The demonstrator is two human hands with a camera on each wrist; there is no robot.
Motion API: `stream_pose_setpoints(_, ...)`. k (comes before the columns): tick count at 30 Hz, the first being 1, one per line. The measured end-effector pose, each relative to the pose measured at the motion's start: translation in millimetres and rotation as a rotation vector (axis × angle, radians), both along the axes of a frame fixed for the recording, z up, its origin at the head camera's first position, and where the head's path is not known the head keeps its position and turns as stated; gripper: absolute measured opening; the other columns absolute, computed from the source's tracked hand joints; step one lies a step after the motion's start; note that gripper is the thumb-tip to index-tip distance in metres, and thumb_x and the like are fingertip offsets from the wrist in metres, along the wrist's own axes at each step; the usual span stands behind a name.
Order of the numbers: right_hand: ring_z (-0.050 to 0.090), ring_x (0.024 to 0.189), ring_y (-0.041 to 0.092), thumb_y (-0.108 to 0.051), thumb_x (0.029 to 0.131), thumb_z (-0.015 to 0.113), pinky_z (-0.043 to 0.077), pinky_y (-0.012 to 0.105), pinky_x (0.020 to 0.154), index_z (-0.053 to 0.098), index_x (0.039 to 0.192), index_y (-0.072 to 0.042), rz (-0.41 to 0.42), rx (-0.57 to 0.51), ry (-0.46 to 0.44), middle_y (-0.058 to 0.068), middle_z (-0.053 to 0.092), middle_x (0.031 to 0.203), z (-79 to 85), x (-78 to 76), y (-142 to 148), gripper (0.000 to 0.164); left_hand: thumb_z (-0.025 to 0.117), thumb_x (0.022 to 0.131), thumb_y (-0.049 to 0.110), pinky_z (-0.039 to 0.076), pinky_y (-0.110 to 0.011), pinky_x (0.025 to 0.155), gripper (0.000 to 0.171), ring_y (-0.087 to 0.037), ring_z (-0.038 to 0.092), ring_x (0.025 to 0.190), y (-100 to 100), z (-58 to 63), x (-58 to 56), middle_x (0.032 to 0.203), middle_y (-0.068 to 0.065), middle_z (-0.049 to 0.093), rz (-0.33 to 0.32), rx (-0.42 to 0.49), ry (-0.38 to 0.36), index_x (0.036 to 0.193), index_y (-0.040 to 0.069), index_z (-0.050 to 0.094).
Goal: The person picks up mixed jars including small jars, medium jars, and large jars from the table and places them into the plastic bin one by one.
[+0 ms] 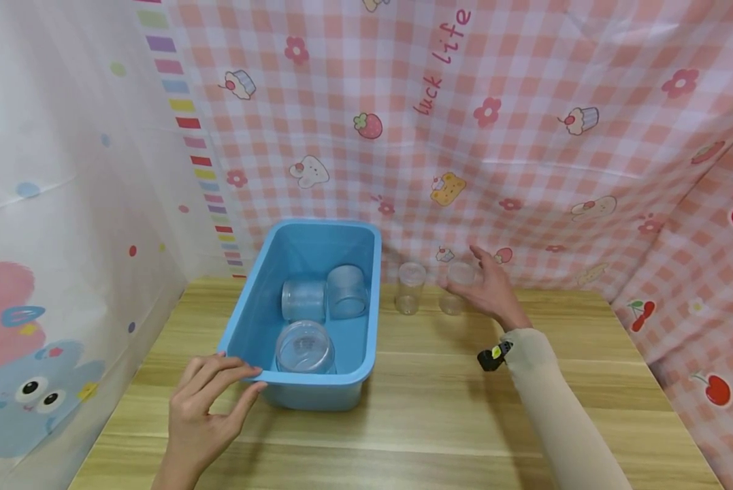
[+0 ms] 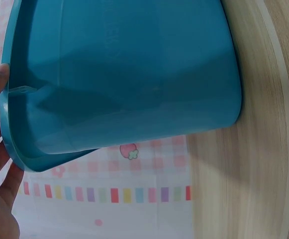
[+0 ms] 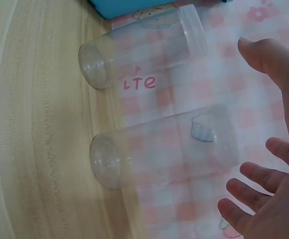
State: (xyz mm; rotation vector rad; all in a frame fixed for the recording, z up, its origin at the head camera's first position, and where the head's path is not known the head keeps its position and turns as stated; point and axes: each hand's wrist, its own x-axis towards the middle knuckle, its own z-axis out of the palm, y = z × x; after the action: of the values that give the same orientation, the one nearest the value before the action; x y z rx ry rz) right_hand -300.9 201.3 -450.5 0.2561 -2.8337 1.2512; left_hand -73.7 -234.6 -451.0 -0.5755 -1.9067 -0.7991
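Note:
At the near left corner of a blue plastic bin [image 1: 371, 327], my left hand [image 1: 207, 408] pinches the rim between thumb and fingers. Three clear plastic jars lie inside the bin: a wide one [image 1: 305, 348] at the near end and two others [image 1: 303, 301] [image 1: 346, 292] farther back. To the right of the bin, two tall clear jars stand upright on the table, a left one [image 3: 144, 47] and a right one [image 3: 159, 152]. My right hand [image 1: 491, 286] is by the top of the right jar, thumb and fingers spread, with nothing gripped.
The wood-grain table [image 1: 427, 422] carries everything. A pink checked cloth [image 1: 489, 54] hangs behind it and along the right side. White printed cloth [image 1: 84, 204] hangs at the left. A black strap device [image 1: 493, 356] sits on my right wrist.

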Motion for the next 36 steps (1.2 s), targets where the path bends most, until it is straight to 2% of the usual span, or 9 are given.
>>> stream_pose_setpoints(4, 0.028, 0.153, 0.043, -0.056, 0.086, 0.078, 0.032, 0.063, 0.12, 0.015, 0.166, -0.018, -0.01, -0.047, -0.098, 0.017, 0.023, 0.169, -5.9, 0.1, 4, 0.109, 0.073, 0.096, 0.042, 0.042, -0.017, 0.107, 0.041, -0.023, 0.055, 0.082, 1, 1.4, 0.1, 0.082, -0.011, 0.071, -0.003, 0.0, 0.008, 0.084, 0.004, 0.078)
stream_pose_setpoints(10, 0.025, 0.154, 0.042, -0.055, 0.086, 0.079, 0.03, 0.063, 0.121, 0.014, 0.166, -0.02, -0.001, -0.11, -0.168, 0.017, 0.022, 0.169, -12.4, -2.0, 9, 0.108, 0.073, 0.096, 0.042, 0.042, -0.016, 0.106, 0.041, -0.023, 0.054, 0.081, 2, 1.8, 0.2, 0.081, -0.011, 0.071, -0.008, 0.0, 0.012, 0.084, 0.003, 0.078)
stream_pose_setpoints(19, 0.038, 0.147, 0.044, -0.031, 0.088, 0.081, 0.038, 0.062, 0.116, 0.027, 0.16, -0.017, 0.039, -0.219, -0.182, 0.021, 0.04, 0.159, -27.0, -10.5, 14, 0.091, 0.073, 0.096, 0.041, 0.042, -0.016, 0.105, 0.041, -0.024, 0.054, 0.08, 2, 2.5, -0.3, 0.08, -0.011, 0.071, -0.006, -0.003, 0.028, 0.083, 0.003, 0.078)
stream_pose_setpoints(23, 0.04, 0.145, 0.044, -0.023, 0.088, 0.08, 0.039, 0.062, 0.115, 0.027, 0.161, -0.015, 0.039, -0.252, -0.197, 0.022, 0.042, 0.157, -33.1, -11.5, 13, 0.09, 0.073, 0.095, 0.041, 0.042, -0.017, 0.106, 0.041, -0.024, 0.054, 0.081, 2, 2.2, -0.4, 0.081, -0.011, 0.071, -0.004, -0.001, 0.026, 0.083, 0.003, 0.078)
stream_pose_setpoints(28, 0.043, 0.143, 0.041, -0.02, 0.089, 0.08, 0.042, 0.058, 0.114, 0.03, 0.16, -0.013, 0.003, -0.258, -0.202, 0.02, 0.047, 0.151, -40.6, -12.0, 11, 0.088, 0.073, 0.095, 0.041, 0.042, -0.017, 0.106, 0.04, -0.023, 0.054, 0.081, 2, 2.0, -0.3, 0.081, -0.011, 0.071, -0.006, 0.001, 0.019, 0.084, 0.003, 0.078)
stream_pose_setpoints(36, 0.051, 0.137, 0.042, -0.013, 0.09, 0.077, 0.048, 0.051, 0.109, 0.032, 0.16, -0.011, -0.046, -0.262, -0.168, 0.026, 0.052, 0.147, -48.1, -14.0, 7, 0.083, 0.074, 0.095, 0.041, 0.042, -0.016, 0.104, 0.04, -0.024, 0.054, 0.081, 2, 3.3, -0.5, 0.081, -0.012, 0.071, -0.005, 0.001, 0.025, 0.084, 0.003, 0.078)
